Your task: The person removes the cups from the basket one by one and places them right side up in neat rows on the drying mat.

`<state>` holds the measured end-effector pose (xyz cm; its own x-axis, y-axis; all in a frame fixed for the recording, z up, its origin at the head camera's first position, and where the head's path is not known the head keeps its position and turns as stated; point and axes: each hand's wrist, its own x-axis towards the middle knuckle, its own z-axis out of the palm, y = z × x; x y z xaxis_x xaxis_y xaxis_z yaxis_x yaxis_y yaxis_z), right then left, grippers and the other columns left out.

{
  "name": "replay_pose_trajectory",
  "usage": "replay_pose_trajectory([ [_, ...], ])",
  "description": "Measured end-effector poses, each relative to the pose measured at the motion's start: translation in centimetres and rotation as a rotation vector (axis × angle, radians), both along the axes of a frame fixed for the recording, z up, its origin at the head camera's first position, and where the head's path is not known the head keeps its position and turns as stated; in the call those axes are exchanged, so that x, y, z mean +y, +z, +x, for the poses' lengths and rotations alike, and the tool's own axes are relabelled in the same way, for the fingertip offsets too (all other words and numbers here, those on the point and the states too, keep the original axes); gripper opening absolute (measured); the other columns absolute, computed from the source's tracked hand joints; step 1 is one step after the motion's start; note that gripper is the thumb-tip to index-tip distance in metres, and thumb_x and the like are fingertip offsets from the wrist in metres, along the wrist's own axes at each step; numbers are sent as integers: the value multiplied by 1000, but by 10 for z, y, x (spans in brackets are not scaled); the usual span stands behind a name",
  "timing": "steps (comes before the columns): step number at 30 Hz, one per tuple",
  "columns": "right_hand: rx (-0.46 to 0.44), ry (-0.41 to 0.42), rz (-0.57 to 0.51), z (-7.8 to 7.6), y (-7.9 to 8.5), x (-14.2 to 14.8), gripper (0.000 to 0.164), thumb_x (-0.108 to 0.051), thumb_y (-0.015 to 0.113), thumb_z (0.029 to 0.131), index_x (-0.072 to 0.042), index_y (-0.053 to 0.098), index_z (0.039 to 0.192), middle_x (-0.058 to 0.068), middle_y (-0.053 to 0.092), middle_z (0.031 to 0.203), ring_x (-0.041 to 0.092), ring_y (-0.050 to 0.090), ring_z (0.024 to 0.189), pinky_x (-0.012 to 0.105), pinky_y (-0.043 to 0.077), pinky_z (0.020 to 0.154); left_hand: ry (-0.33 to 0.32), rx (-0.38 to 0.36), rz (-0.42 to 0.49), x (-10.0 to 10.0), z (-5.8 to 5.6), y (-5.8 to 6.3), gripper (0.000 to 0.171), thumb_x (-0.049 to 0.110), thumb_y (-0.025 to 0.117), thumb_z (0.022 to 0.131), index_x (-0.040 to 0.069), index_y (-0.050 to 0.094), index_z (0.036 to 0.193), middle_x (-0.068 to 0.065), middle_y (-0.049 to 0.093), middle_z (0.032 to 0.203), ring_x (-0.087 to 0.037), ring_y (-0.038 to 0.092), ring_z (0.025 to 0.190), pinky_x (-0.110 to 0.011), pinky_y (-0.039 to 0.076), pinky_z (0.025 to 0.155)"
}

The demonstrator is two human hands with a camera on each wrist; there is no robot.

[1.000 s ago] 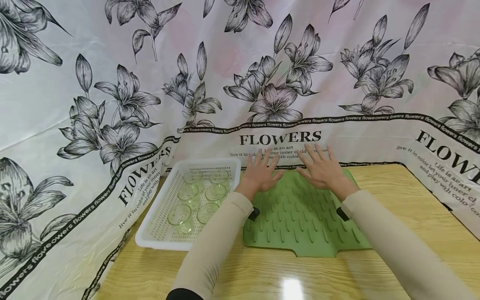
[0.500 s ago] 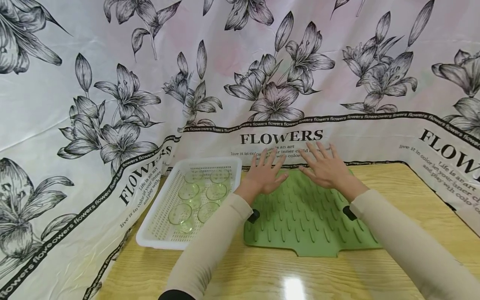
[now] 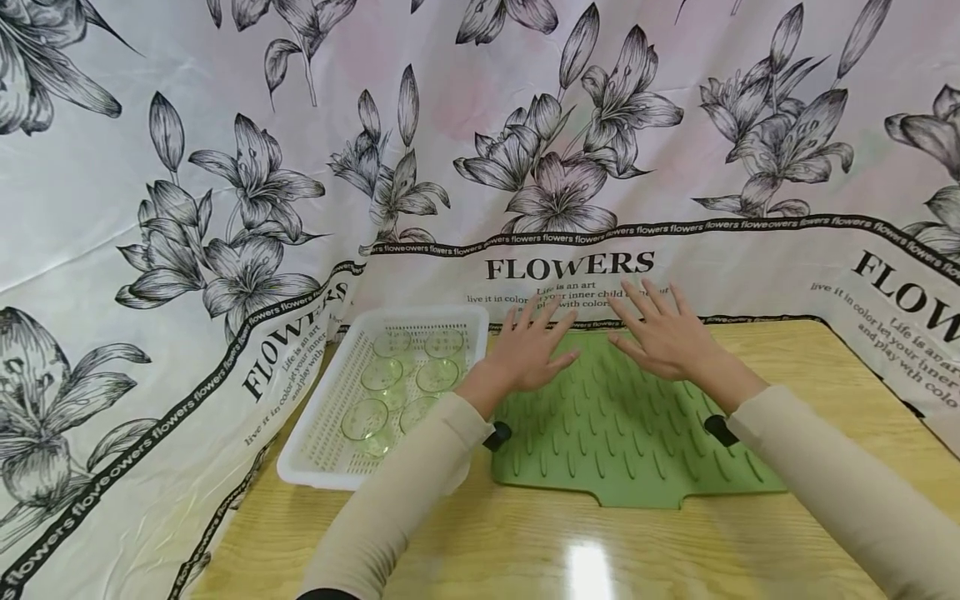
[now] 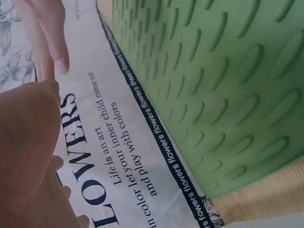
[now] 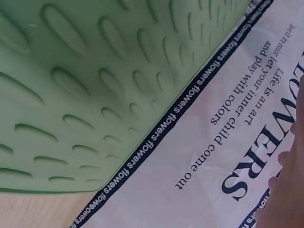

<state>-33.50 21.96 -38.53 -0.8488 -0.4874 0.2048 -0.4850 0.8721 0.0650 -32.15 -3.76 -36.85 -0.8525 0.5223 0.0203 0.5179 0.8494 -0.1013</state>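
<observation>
My left hand (image 3: pixel 527 350) hovers with spread, straight fingers over the back left part of a green ridged drying mat (image 3: pixel 600 442). Over the mat's back right part is my right hand (image 3: pixel 663 333), its fingers also spread and straight. Neither hand holds anything. In the left wrist view, the left palm (image 4: pixel 26 137) shows at the lower left, beside the raised ridges of the mat (image 4: pixel 218 95). The right wrist view has only a sliver of the right hand (image 5: pixel 285 190) at its right edge.
Left of the mat stands a white plastic basket (image 3: pixel 300 454) with several clear greenish glasses (image 3: pixel 365 421) in it; the left sleeve (image 3: pixel 405 483) covers its front right corner. A flower-printed cloth (image 3: pixel 420 283) hangs behind and at both sides of the wooden table (image 3: pixel 525 542).
Both hands stay spread over the mat; the right hand has shifted slightly right, and the gap between the wrists has widened. The head view has tilted down a little.
</observation>
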Motion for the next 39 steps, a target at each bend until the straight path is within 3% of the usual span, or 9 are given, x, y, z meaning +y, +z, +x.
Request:
replay_pose_trajectory([
  [7,25,39,19,8,5,2,72,-54,38,108,-9,26,163,22,16,168,47,14,153,64,-6,122,-12,2,-5,-8,5,8,69,62,24,106,33,3,166,-2,2,173,-32,-7,158,-57,6,126],
  [12,25,53,7,14,8,4,71,-52,39,108,-8,27,162,22,16,168,47,11,154,62,-9,123,-15,-9,23,-14,11,12,67,60,27,107,34,8,166,-2,3,173,-33,-4,158,-58,3,126],
  [22,0,78,13,31,10,5,73,-52,42,107,-10,23,163,21,15,169,44,6,155,62,-7,123,-37,-10,88,-36,25,14,67,58,31,108,28,14,166,-5,8,172,-34,2,158,-58,5,126],
  [30,16,84,48,39,12,7,73,-52,43,107,-12,22,164,19,13,170,44,9,155,62,-8,123,-78,32,132,-47,38,24,66,56,34,108,25,22,165,-6,18,171,-35,7,157,-60,6,125],
  [39,36,101,-17,50,8,13,71,-51,49,105,-15,28,163,18,19,169,44,12,154,65,-4,123,-79,32,161,-72,52,30,66,54,41,107,23,26,164,-6,21,169,-36,9,157,-58,4,125],
])
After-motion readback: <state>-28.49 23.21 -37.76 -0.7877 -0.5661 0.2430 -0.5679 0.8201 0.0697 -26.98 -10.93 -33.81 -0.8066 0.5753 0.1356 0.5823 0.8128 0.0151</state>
